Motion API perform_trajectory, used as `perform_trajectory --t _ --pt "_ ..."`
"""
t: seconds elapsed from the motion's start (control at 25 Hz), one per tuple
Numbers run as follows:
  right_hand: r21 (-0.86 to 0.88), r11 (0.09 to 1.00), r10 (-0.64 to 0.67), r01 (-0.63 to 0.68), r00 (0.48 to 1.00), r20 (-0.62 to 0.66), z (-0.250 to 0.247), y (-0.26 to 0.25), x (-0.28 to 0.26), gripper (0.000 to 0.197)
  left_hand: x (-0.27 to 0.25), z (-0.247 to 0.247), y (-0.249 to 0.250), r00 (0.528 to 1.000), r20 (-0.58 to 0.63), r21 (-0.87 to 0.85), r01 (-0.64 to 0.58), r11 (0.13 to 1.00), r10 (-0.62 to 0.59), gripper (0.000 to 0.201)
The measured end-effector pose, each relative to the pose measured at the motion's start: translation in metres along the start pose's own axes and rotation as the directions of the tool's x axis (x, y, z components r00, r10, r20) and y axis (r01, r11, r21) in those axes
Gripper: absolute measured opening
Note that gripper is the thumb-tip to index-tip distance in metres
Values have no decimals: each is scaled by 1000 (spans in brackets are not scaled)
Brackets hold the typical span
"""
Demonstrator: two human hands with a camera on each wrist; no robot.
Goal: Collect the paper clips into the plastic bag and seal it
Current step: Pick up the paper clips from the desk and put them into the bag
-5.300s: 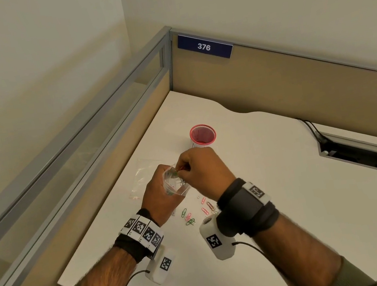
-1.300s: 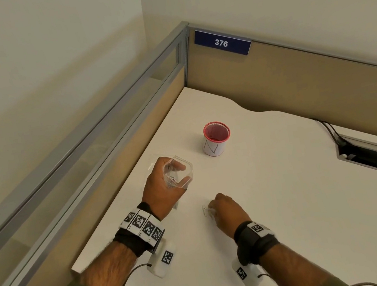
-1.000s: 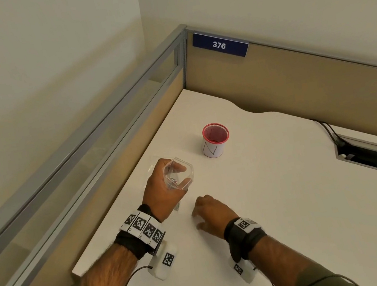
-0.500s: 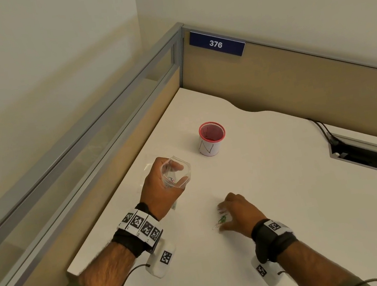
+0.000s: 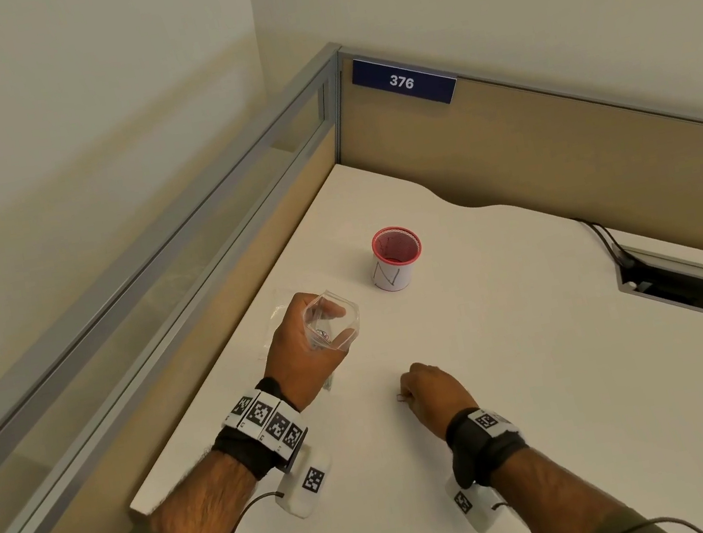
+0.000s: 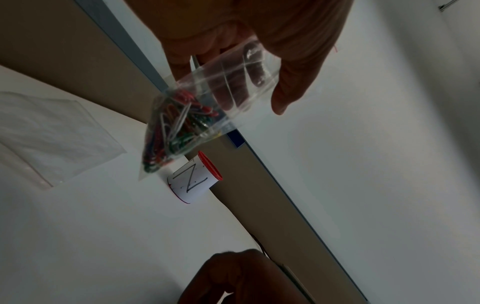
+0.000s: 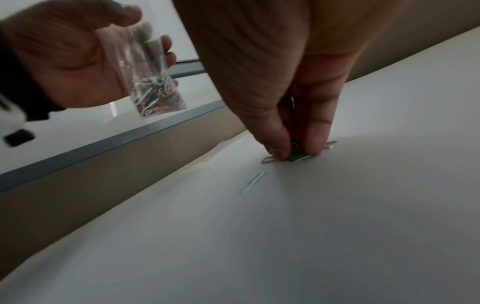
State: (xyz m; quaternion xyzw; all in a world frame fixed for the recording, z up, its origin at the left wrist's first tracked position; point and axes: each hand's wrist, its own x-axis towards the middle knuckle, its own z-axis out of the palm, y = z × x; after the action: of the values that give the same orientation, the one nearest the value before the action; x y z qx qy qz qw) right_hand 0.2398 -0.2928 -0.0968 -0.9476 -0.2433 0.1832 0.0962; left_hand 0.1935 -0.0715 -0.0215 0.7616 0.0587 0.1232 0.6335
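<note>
A red-rimmed cup (image 5: 396,262) marked "N" stands on a white worktop (image 5: 544,373); a blue sign (image 5: 404,81) reads 376.

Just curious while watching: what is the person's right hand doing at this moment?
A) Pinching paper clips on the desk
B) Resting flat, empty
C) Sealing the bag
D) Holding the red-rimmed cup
A: in the right wrist view, the right hand pinches paper clips against the white desk.
</note>
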Motion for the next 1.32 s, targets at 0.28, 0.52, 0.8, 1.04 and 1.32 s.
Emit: perform_trajectory --t 0.28,0.52,0.8,1.04,1.32 --pt "529 843 198 -96 970 -140 -70 -5 -6 6 3 -2 3 1000 -25 11 -1 1000 2 36" --pt "759 599 61 255 931 -360 -164 -77 -30 6 4 11 2 1000 26 31 -6 1000 5 38" --pt "639 690 -25 340 894 -448 -163 -100 -23 8 5 14 6 998 46 49 -50 998 48 41" --pt "338 936 11 96 954 -299 -119 -24 -12 13 2 6 3 1000 24 18 -8 1000 8 36" --pt "-45 996 88 -83 989 117 -24 27 -25 25 1 5 0 1000 17 -10 -8 1000 8 36"
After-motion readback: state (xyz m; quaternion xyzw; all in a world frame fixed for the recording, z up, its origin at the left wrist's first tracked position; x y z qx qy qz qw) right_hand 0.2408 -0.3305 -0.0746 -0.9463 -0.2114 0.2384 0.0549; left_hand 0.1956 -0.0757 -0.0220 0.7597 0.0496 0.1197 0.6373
